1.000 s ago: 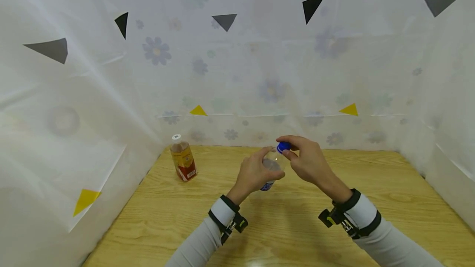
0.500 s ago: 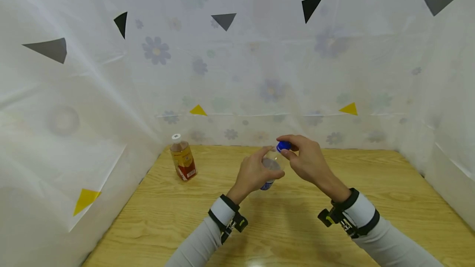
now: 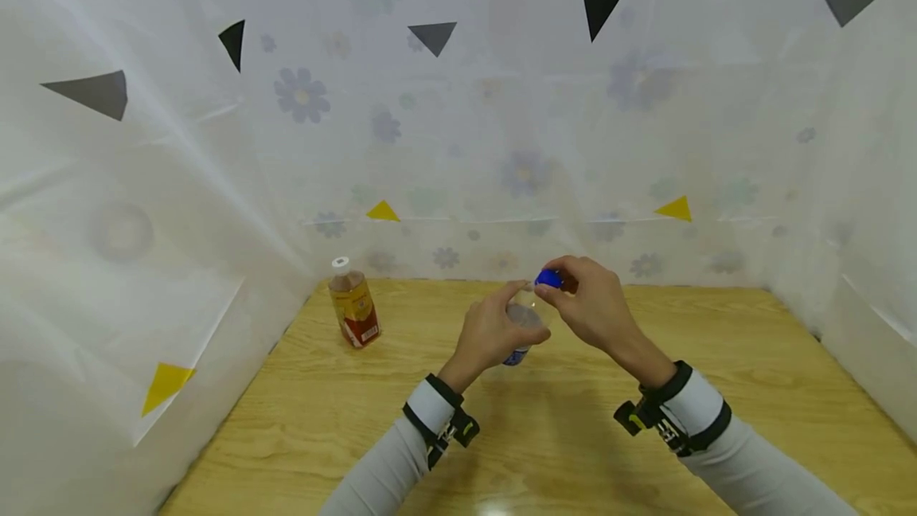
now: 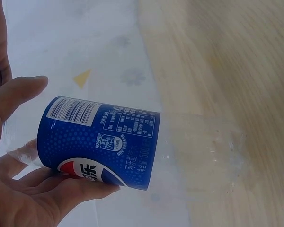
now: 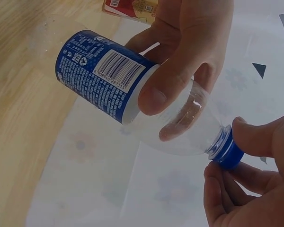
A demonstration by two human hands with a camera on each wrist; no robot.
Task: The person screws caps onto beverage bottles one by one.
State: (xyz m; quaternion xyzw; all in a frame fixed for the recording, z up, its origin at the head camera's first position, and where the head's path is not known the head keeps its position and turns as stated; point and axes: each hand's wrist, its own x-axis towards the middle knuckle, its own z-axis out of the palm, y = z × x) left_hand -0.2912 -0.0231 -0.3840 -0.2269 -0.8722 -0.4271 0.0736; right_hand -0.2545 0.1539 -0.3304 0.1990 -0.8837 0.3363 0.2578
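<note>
A clear empty plastic bottle (image 3: 521, 323) with a blue label (image 4: 102, 142) is held above the wooden table (image 3: 544, 436). My left hand (image 3: 494, 333) grips its body, thumb and fingers wrapped round the upper part (image 5: 180, 118). My right hand (image 3: 591, 305) pinches the blue cap (image 3: 548, 279) at the bottle's neck between thumb and fingers. In the right wrist view the cap (image 5: 226, 150) sits on the neck, with my fingertips (image 5: 255, 137) round it. The bottle's bottom (image 4: 213, 156) points toward the table.
A second bottle (image 3: 353, 305) with a white cap, brownish drink and a red and yellow label stands at the table's back left corner. White flowered sheeting (image 3: 458, 126) with black, grey and yellow triangles walls in the table on three sides.
My right hand has turned slightly on the blue cap, its fingers shifted round it. The left hand and bottle have hardly moved.
</note>
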